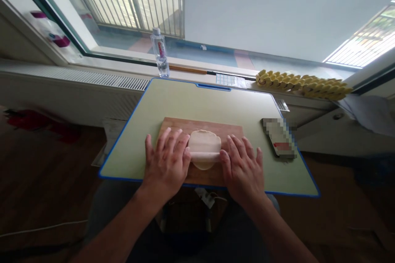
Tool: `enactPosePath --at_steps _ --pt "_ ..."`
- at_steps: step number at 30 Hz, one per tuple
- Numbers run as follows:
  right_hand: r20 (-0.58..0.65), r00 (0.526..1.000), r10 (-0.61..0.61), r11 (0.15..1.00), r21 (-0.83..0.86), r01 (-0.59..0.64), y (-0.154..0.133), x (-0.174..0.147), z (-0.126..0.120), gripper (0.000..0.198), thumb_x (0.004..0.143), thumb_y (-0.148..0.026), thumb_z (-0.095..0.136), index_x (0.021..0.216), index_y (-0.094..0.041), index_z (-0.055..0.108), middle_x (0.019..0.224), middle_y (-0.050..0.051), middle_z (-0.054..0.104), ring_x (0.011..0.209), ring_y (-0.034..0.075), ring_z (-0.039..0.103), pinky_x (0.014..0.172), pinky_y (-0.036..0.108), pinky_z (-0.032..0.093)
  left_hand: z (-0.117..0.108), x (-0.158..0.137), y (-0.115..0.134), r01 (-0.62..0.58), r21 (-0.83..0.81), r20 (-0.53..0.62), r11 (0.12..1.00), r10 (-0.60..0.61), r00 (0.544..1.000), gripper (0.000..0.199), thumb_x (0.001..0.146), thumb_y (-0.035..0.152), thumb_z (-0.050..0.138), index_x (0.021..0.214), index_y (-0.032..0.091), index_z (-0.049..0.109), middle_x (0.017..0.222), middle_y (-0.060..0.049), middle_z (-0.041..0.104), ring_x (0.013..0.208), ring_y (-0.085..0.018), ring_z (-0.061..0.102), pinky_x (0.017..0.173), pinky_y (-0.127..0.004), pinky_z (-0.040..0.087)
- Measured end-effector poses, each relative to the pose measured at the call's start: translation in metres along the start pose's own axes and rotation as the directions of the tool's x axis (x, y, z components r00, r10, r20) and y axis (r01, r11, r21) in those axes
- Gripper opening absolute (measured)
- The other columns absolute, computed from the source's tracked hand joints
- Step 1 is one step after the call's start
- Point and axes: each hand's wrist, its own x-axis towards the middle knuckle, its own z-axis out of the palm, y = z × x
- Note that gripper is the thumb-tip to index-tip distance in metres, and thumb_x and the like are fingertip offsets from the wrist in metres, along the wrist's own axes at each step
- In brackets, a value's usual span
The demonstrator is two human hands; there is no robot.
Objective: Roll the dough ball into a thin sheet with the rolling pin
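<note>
Both left hand and right hand, fingers apart, cover the ends of a rolling pin across flat dough on a board by the tabletop's near edge; even pressure should help.

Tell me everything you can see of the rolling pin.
The rolling pin is a pale, slim, plain-looking cylinder; whether it is wood or plastic I can't tell. It lies crosswise on the flattened dough, nearer the edge toward the person, above a wooden board. The left hand and right hand cover its ends, so only the middle shows.
</note>
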Motion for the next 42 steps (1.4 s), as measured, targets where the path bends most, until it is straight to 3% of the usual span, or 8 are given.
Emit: enactPosePath --at_steps 6,10,16,22,29,35,42 --pt "-0.006 1.0 0.003 0.999 -0.037 -0.003 -0.001 0.01 0.003 0.053 0.113 -0.042 0.035 0.156 -0.02 0.057 0.162 0.014 0.055 0.154 0.042 0.04 0.124 0.075 0.022 0.009 0.02 0.0 0.007 0.006 0.003 1.0 -0.007 1.0 0.043 0.102 0.026 0.048 0.141 0.025 0.068 0.156 -0.012 0.062 0.151 -0.039 0.046 0.128 -0.074 0.017" --pt "-0.019 1.0 0.019 0.998 -0.06 -0.02 -0.002 0.039 0.008 0.053 0.113 -0.041 0.034 0.154 -0.021 0.06 0.16 0.011 0.058 0.154 0.039 0.041 0.126 0.071 0.022 0.016 0.051 -0.006 -0.006 0.047 0.073 0.999 0.003 0.997 0.046 0.104 0.03 0.044 0.143 0.022 0.068 0.157 -0.014 0.06 0.15 -0.038 0.047 0.128 -0.072 0.022" --pt "0.099 0.993 0.066 0.988 -0.145 -0.051 -0.002 0.064 0.007 0.057 0.111 -0.041 0.031 0.161 -0.023 0.053 0.165 0.007 0.052 0.156 0.036 0.038 0.127 0.067 0.024 0.02 0.081 -0.01 0.011 0.084 0.222 0.996 -0.029 0.975 0.052 0.104 0.034 0.041 0.151 0.028 0.062 0.164 -0.01 0.055 0.151 -0.034 0.045 0.128 -0.069 0.026" --pt "0.251 0.965 0.071 0.988 -0.154 -0.032 -0.003 0.069 -0.014 0.062 0.106 -0.042 0.041 0.165 -0.025 0.045 0.169 0.006 0.046 0.157 0.036 0.036 0.126 0.067 0.027 0.019 0.07 -0.014 -0.052 0.055 0.236 0.997 0.038 0.971 0.054 0.105 0.034 0.039 0.156 0.031 0.056 0.168 -0.007 0.05 0.156 -0.03 0.041 0.132 -0.064 0.02" --pt "0.203 0.97 0.133 0.985 -0.133 -0.108 -0.008 0.07 -0.006 0.061 0.11 -0.05 0.032 0.161 -0.022 0.049 0.165 0.011 0.051 0.153 0.032 0.041 0.126 0.06 0.03 0.01 0.057 -0.011 -0.089 0.016 0.23 0.996 0.083 0.97 0.057 0.102 0.03 0.043 0.158 0.025 0.054 0.169 -0.009 0.048 0.156 -0.029 0.042 0.133 -0.061 0.019" --pt "0.258 0.959 0.115 0.98 -0.19 -0.066 -0.011 0.054 -0.005 0.063 0.106 -0.034 0.03 0.168 -0.028 0.04 0.174 0.005 0.039 0.159 0.035 0.032 0.126 0.069 0.028 0.014 0.069 -0.008 0.02 0.077 0.237 0.997 -0.038 0.971 0.053 0.103 0.034 0.045 0.153 0.024 0.056 0.162 -0.012 0.056 0.148 -0.032 0.05 0.128 -0.06 0.031" --pt "0.317 0.936 0.154 0.985 -0.126 -0.119 -0.009 0.061 -0.019 0.068 0.102 -0.04 0.039 0.168 -0.026 0.039 0.174 0.004 0.039 0.16 0.032 0.031 0.128 0.068 0.026 0.019 0.064 -0.009 -0.091 0.096 0.318 0.991 0.057 0.946 0.06 0.107 0.04 0.035 0.165 0.029 0.044 0.172 -0.008 0.044 0.159 -0.032 0.037 0.132 -0.065 0.018"
